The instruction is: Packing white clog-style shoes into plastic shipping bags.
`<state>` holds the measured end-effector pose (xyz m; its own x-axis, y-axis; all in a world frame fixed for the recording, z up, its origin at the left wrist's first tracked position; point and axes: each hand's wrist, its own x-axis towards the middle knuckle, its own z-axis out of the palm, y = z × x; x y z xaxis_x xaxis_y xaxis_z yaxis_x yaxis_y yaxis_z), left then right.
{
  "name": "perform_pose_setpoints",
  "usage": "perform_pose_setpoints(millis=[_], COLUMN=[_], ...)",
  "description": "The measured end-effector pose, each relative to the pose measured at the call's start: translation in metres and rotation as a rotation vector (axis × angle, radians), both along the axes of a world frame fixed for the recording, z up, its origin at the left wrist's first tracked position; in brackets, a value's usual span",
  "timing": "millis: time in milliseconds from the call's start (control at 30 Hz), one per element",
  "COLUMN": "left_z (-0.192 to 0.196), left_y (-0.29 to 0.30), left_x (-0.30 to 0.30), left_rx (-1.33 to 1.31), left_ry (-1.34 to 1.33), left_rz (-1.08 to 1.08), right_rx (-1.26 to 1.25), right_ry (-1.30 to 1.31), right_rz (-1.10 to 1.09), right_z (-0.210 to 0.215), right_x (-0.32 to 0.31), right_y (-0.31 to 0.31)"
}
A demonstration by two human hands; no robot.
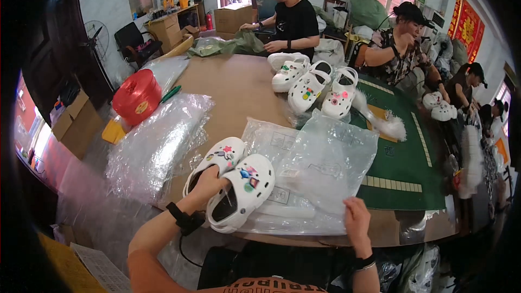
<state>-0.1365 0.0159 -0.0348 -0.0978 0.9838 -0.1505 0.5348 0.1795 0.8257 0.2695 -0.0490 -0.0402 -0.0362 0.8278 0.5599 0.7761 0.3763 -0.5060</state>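
My left hand [209,185] grips a pair of white clogs [251,191] by their inner sides, its fingers tucked into the foot openings. Holes and colourful charms dot the clogs' uppers, and their toes point away from me. With closed fingers, my right hand [357,218] pinches the near right corner of a clear plastic bag [339,157]. The bag lies spread to the right of the clogs, over more clear plastic bags [266,140] with printed marks. How wide the bag's mouth stands cannot be made out.
Several charm-covered white clogs [309,88] stand farther back on the brown table [239,78]. A stack of clear bags [163,146] and a red ribbon roll [137,97] lie left. A green mat [415,168] and white fluffy item [388,126] lie right. Co-workers [296,16] work across the table.
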Motion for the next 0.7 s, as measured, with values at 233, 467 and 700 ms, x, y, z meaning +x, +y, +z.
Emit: perform_pose_setpoints(millis=[233,467,700], left_z=[0.014,0.008,0.042], left_y=[-0.013,-0.011,-0.01], left_x=[-0.001,-0.011,0.03], left_rx=[0.363,0.304,0.267], left_ry=[0.479,0.371,0.381], left_rz=[-0.287,-0.153,-0.188], right_rx=[-0.044,-0.068,-0.079], right_ry=[0.033,0.055,0.037], right_rz=[-0.041,0.004,-0.068], right_z=[-0.023,-0.019,-0.016], right_x=[-0.01,-0.007,-0.002], right_y=[-0.008,-0.013,-0.024])
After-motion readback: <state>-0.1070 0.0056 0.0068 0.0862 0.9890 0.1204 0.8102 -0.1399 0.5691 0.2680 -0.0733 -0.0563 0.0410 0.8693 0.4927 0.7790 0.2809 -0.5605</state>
